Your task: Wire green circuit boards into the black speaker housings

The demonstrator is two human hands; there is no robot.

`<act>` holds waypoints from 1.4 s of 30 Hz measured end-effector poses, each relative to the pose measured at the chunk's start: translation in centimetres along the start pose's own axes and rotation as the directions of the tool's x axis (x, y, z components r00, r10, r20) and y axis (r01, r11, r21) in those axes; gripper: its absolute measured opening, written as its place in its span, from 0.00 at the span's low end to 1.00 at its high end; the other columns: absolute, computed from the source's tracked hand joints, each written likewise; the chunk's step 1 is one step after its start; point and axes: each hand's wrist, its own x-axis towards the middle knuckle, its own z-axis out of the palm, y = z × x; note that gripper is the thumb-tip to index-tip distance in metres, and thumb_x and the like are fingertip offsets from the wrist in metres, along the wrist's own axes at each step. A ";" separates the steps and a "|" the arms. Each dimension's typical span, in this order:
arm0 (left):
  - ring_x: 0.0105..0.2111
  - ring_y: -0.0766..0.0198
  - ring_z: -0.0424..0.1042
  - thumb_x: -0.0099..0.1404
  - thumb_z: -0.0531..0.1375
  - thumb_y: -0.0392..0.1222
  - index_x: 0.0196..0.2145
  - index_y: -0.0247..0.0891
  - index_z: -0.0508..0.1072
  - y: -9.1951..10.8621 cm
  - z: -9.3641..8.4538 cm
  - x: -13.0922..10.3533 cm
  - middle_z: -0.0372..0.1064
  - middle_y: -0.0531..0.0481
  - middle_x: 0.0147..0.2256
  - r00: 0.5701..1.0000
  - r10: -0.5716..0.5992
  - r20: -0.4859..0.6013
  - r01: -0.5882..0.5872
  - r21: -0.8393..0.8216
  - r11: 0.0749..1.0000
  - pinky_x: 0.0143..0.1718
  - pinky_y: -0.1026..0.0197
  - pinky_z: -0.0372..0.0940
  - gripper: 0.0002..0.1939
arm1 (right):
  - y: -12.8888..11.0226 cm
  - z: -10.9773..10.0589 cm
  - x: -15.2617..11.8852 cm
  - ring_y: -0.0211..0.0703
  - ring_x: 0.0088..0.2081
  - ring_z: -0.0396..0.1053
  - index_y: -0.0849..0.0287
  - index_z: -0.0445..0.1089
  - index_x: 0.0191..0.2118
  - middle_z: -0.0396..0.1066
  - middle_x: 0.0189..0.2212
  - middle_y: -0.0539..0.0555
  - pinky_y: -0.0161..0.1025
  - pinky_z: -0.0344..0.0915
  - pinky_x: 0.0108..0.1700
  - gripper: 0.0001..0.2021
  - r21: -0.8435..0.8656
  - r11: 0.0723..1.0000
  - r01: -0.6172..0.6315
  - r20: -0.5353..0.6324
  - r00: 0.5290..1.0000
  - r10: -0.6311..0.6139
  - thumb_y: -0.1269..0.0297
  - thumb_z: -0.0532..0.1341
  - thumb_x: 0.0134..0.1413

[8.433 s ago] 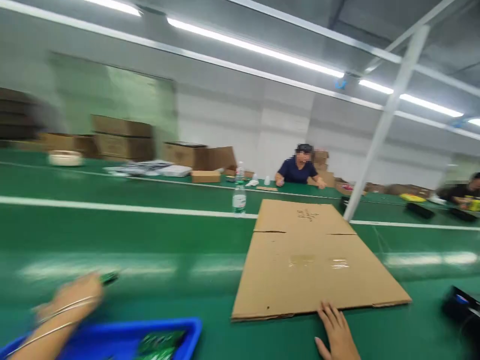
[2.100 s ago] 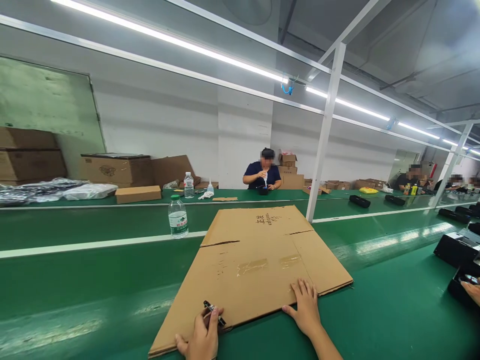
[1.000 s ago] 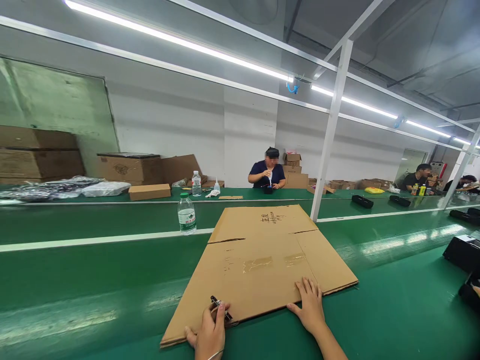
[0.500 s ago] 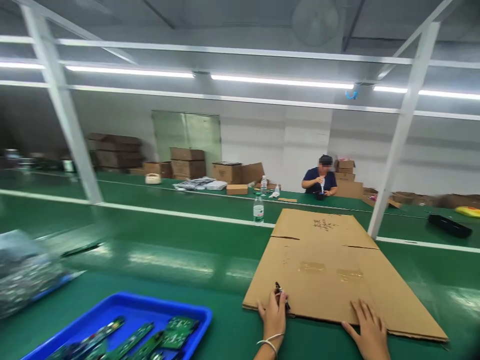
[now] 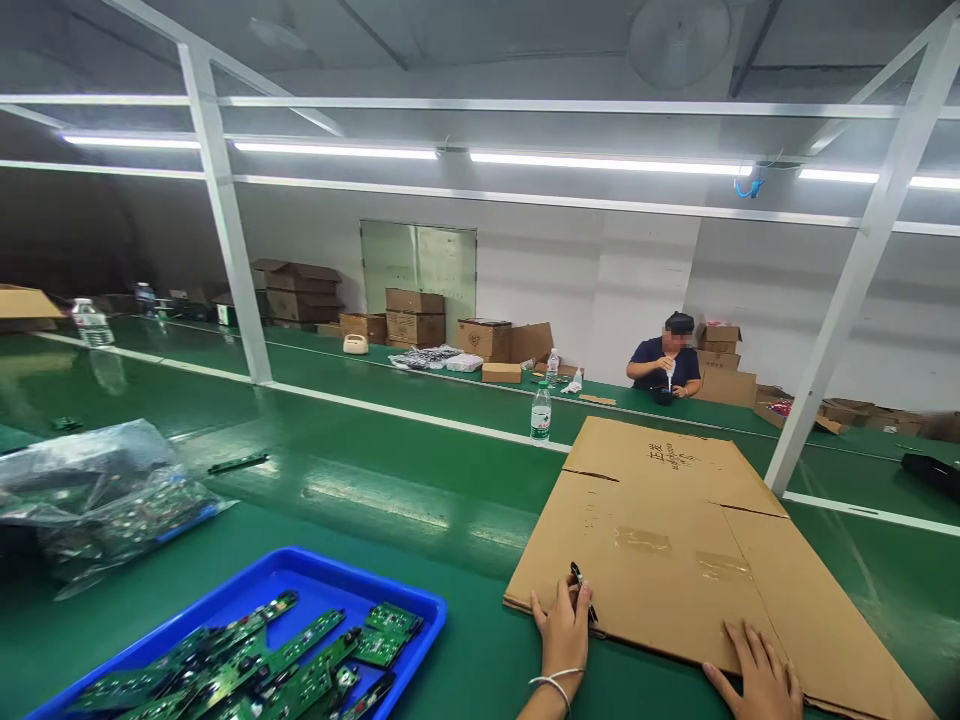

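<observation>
A large flattened cardboard box (image 5: 660,600) lies on the green bench in front of me, with handwriting at its far end and strips of clear tape across it. My left hand (image 5: 564,628), a pale band around its wrist, rests at the near left edge of the cardboard. Its fingers are closed around a slim black pen-like tool (image 5: 577,574), mostly hidden by the hand. Farther right along the near edge, my right hand (image 5: 759,672) lies flat on the cardboard with its fingers spread, holding nothing.
At my left stands a blue tray (image 5: 431,607) with several green circuit boards (image 5: 386,632). Beyond it lies a clear plastic bag (image 5: 127,490) of boards. A water bottle (image 5: 540,412) stands past the cardboard. Across the benches sits another person (image 5: 664,365); a white post (image 5: 840,290) rises at right.
My view has turned left, so everything sits farther right in the picture and more of the tray and bag shows. Both hands stay in place on the cardboard.
</observation>
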 end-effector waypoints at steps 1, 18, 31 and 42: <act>0.41 0.58 0.69 0.60 0.42 0.52 0.35 0.40 0.61 0.1 -0.1 -0.1 0.74 0.46 0.33 1.000 0.005 -0.001 -0.005 -0.005 1.000 0.57 0.44 0.18 0.16 | -0.3 -0.5 -0.2 0.53 0.59 0.45 0.49 0.55 0.57 0.49 0.58 0.49 0.55 0.46 0.57 0.36 0.003 1.000 -0.007 0.009 1.000 0.007 0.36 0.46 0.43; 0.50 0.51 0.62 0.52 0.46 0.55 0.30 0.40 0.62 -0.5 -0.9 0.8 0.74 0.41 0.32 0.984 -0.127 -0.126 0.099 -0.209 0.973 0.59 0.46 0.36 0.17 | -2.4 -2.7 -2.0 0.52 0.58 0.45 0.54 0.56 0.57 0.50 0.58 0.53 0.54 0.42 0.57 0.31 0.016 1.000 0.020 -0.094 0.995 -0.018 0.42 0.48 0.50; 0.48 0.49 0.64 0.53 0.49 0.54 0.33 0.39 0.66 0.0 -1.7 -1.1 0.71 0.42 0.39 0.950 -0.299 -0.086 0.258 -0.318 0.912 0.49 0.50 0.57 0.18 | -2.9 -3.1 -2.4 0.53 0.59 0.44 0.54 0.56 0.57 0.48 0.58 0.52 0.54 0.40 0.58 0.32 0.096 0.995 0.018 -0.078 0.997 -0.010 0.42 0.48 0.49; 0.52 0.49 0.57 0.54 0.46 0.56 0.38 0.38 0.66 -0.1 -1.6 -1.6 0.68 0.42 0.44 0.969 -0.247 -0.018 0.237 -0.234 0.943 0.53 0.50 0.50 0.22 | -3.0 -3.6 -2.8 0.52 0.60 0.42 0.53 0.55 0.57 0.48 0.58 0.52 0.53 0.38 0.59 0.31 0.078 0.997 0.016 -0.066 0.998 -0.011 0.42 0.48 0.50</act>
